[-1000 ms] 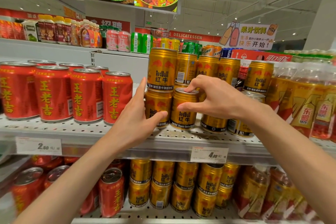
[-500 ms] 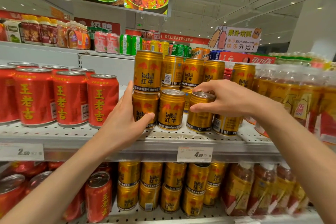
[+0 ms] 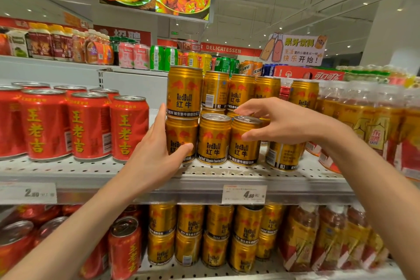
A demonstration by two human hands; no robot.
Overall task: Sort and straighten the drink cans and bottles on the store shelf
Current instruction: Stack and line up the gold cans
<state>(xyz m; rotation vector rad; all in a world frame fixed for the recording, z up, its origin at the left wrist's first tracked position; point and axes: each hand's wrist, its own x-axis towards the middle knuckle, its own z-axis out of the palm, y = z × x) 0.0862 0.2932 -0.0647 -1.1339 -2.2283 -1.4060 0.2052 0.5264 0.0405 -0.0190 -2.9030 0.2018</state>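
Gold Red Bull cans stand stacked on the perforated middle shelf (image 3: 95, 169). My left hand (image 3: 150, 159) holds the lower left gold can (image 3: 179, 134), thumb across its front and fingers upright along its left side, reaching the can stacked on top (image 3: 184, 91). My right hand (image 3: 288, 123) grips the third front can (image 3: 243, 150) at its top, thumb in front and fingers over the lid. That can stands upright with its label forward, touching the middle front can (image 3: 213, 141). Another gold can (image 3: 283, 157) to the right shows its back.
Red herbal-tea cans (image 3: 88, 125) fill the shelf to the left. Bottled yellow drinks (image 3: 375, 120) crowd the right. A price tag (image 3: 244, 193) hangs on the shelf edge. More gold cans (image 3: 204, 234) and red cans (image 3: 125, 248) sit on the shelf below.
My right hand left the middle front can, took the can to its right, slid it left against that one and turned its label forward. My left hand stayed on the left stack.
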